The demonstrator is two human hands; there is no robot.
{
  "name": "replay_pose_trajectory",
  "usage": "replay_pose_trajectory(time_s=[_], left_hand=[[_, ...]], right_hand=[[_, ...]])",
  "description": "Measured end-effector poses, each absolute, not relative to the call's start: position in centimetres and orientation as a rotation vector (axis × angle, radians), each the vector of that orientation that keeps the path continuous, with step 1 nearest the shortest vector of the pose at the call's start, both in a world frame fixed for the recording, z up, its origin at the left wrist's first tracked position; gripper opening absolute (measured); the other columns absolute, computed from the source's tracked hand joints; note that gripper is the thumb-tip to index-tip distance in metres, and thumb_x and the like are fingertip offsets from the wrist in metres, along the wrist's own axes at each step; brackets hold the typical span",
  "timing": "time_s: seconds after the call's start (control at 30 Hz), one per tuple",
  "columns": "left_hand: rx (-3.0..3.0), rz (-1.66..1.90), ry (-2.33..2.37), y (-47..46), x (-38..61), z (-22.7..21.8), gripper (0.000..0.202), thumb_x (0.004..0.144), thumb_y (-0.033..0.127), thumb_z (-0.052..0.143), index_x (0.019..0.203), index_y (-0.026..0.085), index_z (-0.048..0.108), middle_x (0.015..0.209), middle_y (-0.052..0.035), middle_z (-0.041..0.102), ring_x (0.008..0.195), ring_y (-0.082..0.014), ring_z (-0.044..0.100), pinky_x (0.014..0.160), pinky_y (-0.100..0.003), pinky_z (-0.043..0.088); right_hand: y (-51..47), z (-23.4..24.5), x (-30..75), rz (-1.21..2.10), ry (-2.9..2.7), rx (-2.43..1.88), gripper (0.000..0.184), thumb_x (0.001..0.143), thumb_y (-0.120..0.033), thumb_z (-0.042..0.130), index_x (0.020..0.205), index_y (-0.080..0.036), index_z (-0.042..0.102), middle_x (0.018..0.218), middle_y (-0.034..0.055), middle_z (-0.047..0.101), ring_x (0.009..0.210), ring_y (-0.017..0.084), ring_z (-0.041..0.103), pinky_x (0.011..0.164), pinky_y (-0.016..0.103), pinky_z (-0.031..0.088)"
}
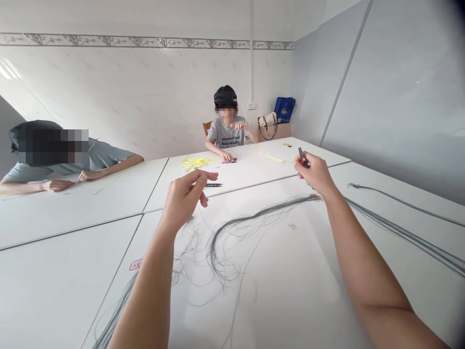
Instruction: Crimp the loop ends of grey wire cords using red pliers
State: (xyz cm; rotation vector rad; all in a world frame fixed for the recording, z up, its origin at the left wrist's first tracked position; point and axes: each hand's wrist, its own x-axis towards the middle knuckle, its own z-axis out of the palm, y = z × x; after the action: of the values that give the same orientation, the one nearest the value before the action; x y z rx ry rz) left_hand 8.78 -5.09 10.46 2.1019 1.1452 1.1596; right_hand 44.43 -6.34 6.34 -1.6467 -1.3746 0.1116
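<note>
- A white tiled wall [145, 92] stands across from me, with a leafy frieze [145, 42] along its upper part.
- Several white tables [51, 232] are pushed together in front of me, their seams running away from me.
- At the far edge of the tables sits a co-worker [227, 131] in a grey printed T-shirt, on a wooden chair [207, 127], one hand resting on the tabletop and the other raised.
- Another co-worker [69, 155] leans over the left-hand table, forearms resting on it.
- My grey strands [254, 223] spread across the table in front of me, in a long looping bundle near the near edge, with another bundle [410, 232] running off towards the right edge.
- My right arm [370, 271] and left arm [148, 295] reach out over those strands.
- My right hand [314, 172] is closed around a small dark hand tool [303, 158] with red on it, above the seam between the tables.
- My left hand [185, 194] hangs open, fingers loosely curled, with nothing visible in it, just beside a pair of dark scissors [213, 184] lying on the table.
- Yellow strands [194, 162] lie near the far co-worker, with a thinner yellow tuft [272, 156] further right.
- Near the far right corner of that table lies a small yellow object [287, 144], too small to tell what it is.
</note>
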Motion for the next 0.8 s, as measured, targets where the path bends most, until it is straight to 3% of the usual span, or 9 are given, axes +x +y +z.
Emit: replay_pose_trajectory(time_s=[0.13, 0.3, 0.43, 0.53, 0.67, 0.73, 0.8], left_hand=[[2.18, 0.926, 1.329, -4.7, 8.6, 10.5, 0.035, 0.098, 0.044, 0.046, 0.093, 0.022, 0.074, 0.073, -0.0008, 0.069, 0.049, -0.0112, 0.054, 0.06, -0.028, 0.052], [2.368, 0.462, 1.474, -3.7, 7.3, 10.5, 0.032, 0.092, 0.039, 0.044, 0.081, 0.023, 0.069, 0.073, -0.0008, 0.071, 0.05, -0.0135, 0.059, 0.052, -0.026, 0.043], [2.299, 0.119, 1.527, -3.2, 4.9, 10.6, 0.026, 0.085, 0.039, 0.053, 0.079, 0.024, 0.073, 0.072, -0.0022, 0.075, 0.054, -0.0186, 0.068, 0.05, -0.026, 0.047], [2.236, 0.143, 1.435, -3.7, 3.1, 11.4, 0.036, 0.089, 0.052, 0.055, 0.089, 0.027, 0.08, 0.09, -0.007, 0.08, 0.069, -0.0234, 0.075, 0.059, -0.03, 0.059], [2.33, 0.281, 1.155, -5.0, 2.1, 12.6, 0.043, 0.093, 0.064, 0.053, 0.091, 0.034, 0.084, 0.116, -0.0054, 0.078, 0.111, -0.0272, 0.072, 0.095, -0.036, 0.059], [2.303, 0.297, 1.035, -5.7, 2.2, 13.0, 0.053, 0.095, 0.069, 0.045, 0.086, 0.034, 0.084, 0.11, -0.0069, 0.08, 0.108, -0.0278, 0.073, 0.097, -0.039, 0.058], [2.227, 0.236, 1.055, -6.2, 2.6, 13.1, 0.061, 0.096, 0.071, 0.038, 0.085, 0.033, 0.085, 0.094, -0.0085, 0.081, 0.09, -0.0271, 0.076, 0.086, -0.039, 0.06]], right_hand=[[-5.0, 3.5, 48.7, 0.045, -1.366, -2.297, 0.021, 0.097, -0.027, 0.044, 0.098, -0.019, 0.063, 0.083, 0.0074, 0.07, 0.075, 0.018, 0.063, 0.071, 0.028, 0.04], [-4.1, -0.5, 52.3, 0.186, -1.296, -2.584, 0.023, 0.095, -0.023, 0.048, 0.102, -0.015, 0.069, 0.082, 0.0118, 0.07, 0.083, 0.022, 0.065, 0.071, 0.03, 0.04], [-3.8, -2.5, 53.9, 0.281, -1.28, -2.694, 0.02, 0.092, -0.022, 0.054, 0.103, -0.015, 0.07, 0.08, 0.0117, 0.07, 0.083, 0.023, 0.067, 0.072, 0.031, 0.043], [-3.6, -3.4, 54.6, 0.3, -1.266, -2.749, 0.021, 0.088, -0.021, 0.058, 0.104, -0.014, 0.07, 0.083, 0.0132, 0.07, 0.088, 0.025, 0.067, 0.074, 0.032, 0.045], [-3.5, -4.4, 55.0, 0.275, -1.248, -2.788, 0.022, 0.085, -0.019, 0.061, 0.104, -0.014, 0.071, 0.089, 0.0148, 0.07, 0.093, 0.026, 0.068, 0.077, 0.033, 0.047], [-3.5, -4.8, 55.1, 0.247, -1.24, -2.795, 0.024, 0.082, -0.017, 0.062, 0.104, -0.013, 0.071, 0.092, 0.0165, 0.07, 0.095, 0.027, 0.068, 0.077, 0.033, 0.047], [-3.6, -5.0, 55.1, 0.216, -1.238, -2.793, 0.026, 0.08, -0.015, 0.063, 0.104, -0.012, 0.072, 0.094, 0.018, 0.071, 0.094, 0.028, 0.069, 0.076, 0.033, 0.048]])
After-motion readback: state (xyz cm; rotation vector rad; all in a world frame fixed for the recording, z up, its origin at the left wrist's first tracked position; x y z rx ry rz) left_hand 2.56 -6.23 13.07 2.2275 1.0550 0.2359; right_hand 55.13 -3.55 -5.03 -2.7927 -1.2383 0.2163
